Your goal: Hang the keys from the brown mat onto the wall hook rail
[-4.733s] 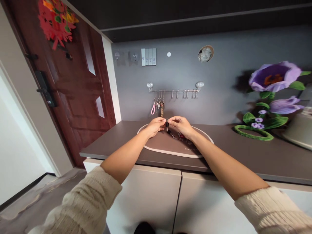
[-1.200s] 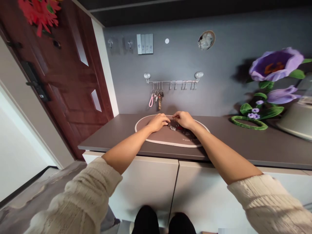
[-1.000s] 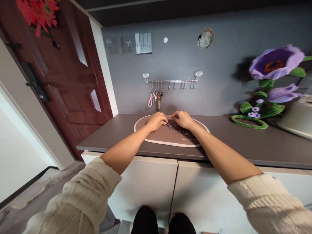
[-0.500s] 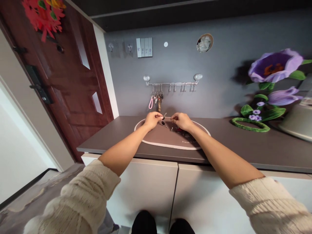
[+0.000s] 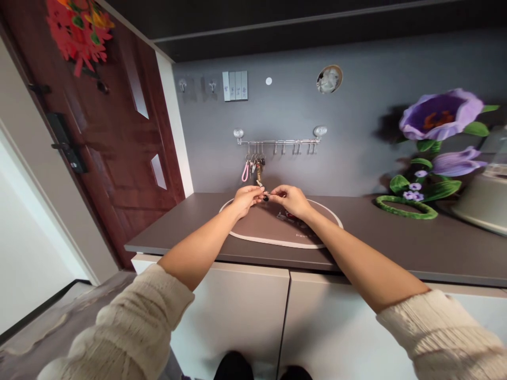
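Together, both hands (image 5: 269,198) pinch a small key (image 5: 264,198); the mat's (image 5: 253,236) print is unreadable.

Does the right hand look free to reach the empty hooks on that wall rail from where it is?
Probably yes. The right hand is over the oval mat, just below the rail, with nothing between them. Its fingers, though, pinch a small key together with the left hand.

Both hands, left hand (image 5: 246,198) and right hand (image 5: 291,198), pinch a key (image 5: 264,197).

Hook rail (image 5: 277,141) with hanging keys (image 5: 254,168); purple flower decoration (image 5: 438,153) right; door (image 5: 114,132) left.
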Available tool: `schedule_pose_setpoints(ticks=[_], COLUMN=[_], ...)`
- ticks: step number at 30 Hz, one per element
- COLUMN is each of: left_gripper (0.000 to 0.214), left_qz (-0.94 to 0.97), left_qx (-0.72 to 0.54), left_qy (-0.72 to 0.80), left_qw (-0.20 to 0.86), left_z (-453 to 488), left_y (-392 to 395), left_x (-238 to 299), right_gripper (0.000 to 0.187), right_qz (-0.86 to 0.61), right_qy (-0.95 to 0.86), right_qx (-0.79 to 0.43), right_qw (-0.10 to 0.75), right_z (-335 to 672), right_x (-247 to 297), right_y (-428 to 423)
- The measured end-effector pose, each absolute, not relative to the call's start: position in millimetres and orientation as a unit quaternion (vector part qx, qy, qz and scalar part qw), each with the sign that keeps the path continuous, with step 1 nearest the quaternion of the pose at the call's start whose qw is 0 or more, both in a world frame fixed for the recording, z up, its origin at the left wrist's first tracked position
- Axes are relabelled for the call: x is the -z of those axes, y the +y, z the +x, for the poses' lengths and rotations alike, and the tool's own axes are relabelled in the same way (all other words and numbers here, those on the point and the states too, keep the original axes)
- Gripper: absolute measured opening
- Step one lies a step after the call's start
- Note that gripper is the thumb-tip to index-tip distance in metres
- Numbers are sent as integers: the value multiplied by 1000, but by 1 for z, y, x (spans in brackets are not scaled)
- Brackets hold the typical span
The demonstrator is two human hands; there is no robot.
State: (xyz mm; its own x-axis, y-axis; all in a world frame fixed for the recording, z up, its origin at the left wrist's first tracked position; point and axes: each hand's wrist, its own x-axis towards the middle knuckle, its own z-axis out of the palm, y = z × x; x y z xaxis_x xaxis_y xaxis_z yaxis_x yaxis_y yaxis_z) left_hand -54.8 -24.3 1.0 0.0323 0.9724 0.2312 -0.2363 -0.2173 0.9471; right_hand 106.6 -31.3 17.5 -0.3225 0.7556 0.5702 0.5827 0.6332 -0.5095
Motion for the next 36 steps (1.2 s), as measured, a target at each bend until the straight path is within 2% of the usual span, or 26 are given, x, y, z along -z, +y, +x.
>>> schedule_pose_setpoints(ticks=[7, 27, 36], left_gripper=[15, 29, 22], left_qz=[475, 500, 454], left_qx=[-597, -586, -613], left_qy=[331, 351, 347], left_qw=[555, 532, 545], left_z=[-54, -51, -52], left_y=[-26, -24, -25], left_x=[-3, -1, -4], right_gripper=[16, 12, 14], right_qz=[-394, -378, -382], right_qy=[-810, -806, -797], right_qx=[-70, -16, -30], right_qw=[430, 455, 466], right_z=[104, 101, 103], right_x=[-17, -12, -16], right_y=[-33, -29, -30])
